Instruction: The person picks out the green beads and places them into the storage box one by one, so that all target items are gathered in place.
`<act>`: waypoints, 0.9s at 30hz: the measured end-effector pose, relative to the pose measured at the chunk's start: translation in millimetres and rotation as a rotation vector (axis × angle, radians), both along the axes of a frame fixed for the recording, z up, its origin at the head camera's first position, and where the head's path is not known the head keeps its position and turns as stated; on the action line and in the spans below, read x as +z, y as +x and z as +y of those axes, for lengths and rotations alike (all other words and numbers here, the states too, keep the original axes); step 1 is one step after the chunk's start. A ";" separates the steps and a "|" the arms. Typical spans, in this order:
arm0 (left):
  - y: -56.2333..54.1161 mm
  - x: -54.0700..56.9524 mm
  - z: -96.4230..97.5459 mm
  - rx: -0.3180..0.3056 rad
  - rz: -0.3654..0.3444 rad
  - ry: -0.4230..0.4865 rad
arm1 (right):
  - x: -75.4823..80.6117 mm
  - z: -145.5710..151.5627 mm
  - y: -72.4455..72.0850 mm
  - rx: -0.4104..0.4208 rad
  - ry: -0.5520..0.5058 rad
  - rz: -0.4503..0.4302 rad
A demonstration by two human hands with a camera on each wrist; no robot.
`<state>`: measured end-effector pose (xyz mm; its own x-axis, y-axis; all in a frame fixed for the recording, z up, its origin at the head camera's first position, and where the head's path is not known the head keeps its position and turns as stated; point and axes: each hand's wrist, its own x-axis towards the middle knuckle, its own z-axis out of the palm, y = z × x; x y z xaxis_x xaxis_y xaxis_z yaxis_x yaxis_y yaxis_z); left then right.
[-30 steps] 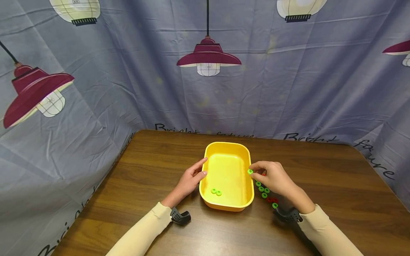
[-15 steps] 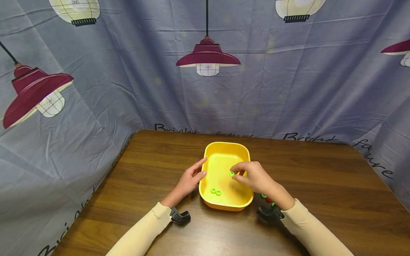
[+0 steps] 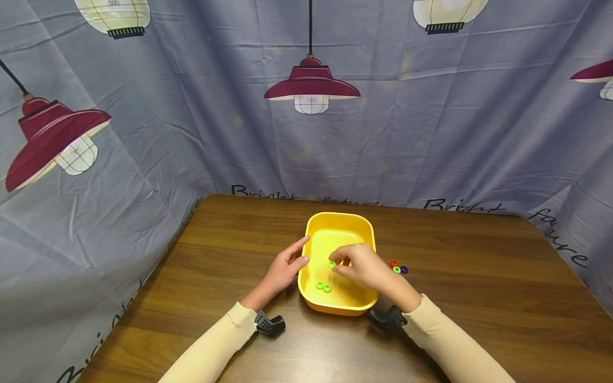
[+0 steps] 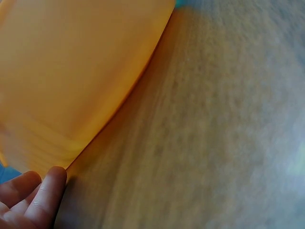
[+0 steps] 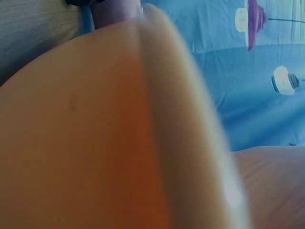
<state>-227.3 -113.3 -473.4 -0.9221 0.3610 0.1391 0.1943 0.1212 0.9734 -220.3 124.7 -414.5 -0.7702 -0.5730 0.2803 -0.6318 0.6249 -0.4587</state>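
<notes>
A yellow plastic bin (image 3: 338, 309) sits on the wooden table. My left hand (image 3: 284, 266) rests against its left side, fingers fairly straight, with fingertips and thumb right at the rim. In the left wrist view, the fingertips (image 4: 50, 191) meet the bin's outer wall. Over the inside of the bin, my right hand (image 3: 361, 268) pinches a green ring-shaped bead (image 3: 332, 264) between thumb and forefinger. Two more green beads (image 3: 323, 287) lie side by side on the bin's floor, nearer the front. The right wrist view is mostly filled by the bin's wall (image 5: 86, 129), hiding the fingertips.
Right of the bin, a red bead (image 3: 394, 263), a green bead (image 3: 396, 270) and a purple bead (image 3: 404, 269) lie on the table (image 3: 479, 276). The right forearm covers part of that side. A lamp-printed curtain (image 3: 215, 122) hangs behind the table.
My right hand has moved left from the bin's right rim to above its inside, carrying the green bead. Beads behind that hand came into view. The left hand and bin have stayed put.
</notes>
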 end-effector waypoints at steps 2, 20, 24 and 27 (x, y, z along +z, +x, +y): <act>-0.4 -0.9 -0.1 -0.005 0.004 0.003 | -1.1 -2.7 0.4 0.001 0.001 -0.009; -0.7 -2.5 0.3 -0.001 -0.007 0.008 | -14.4 -17.8 -1.3 -0.047 0.051 -0.121; -1.3 -2.8 -0.2 0.001 0.000 0.004 | -17.2 -18.7 -4.0 -0.051 0.051 -0.160; -1.6 -3.0 -0.6 0.001 0.004 0.003 | -18.6 -19.5 -5.0 -0.060 0.065 -0.196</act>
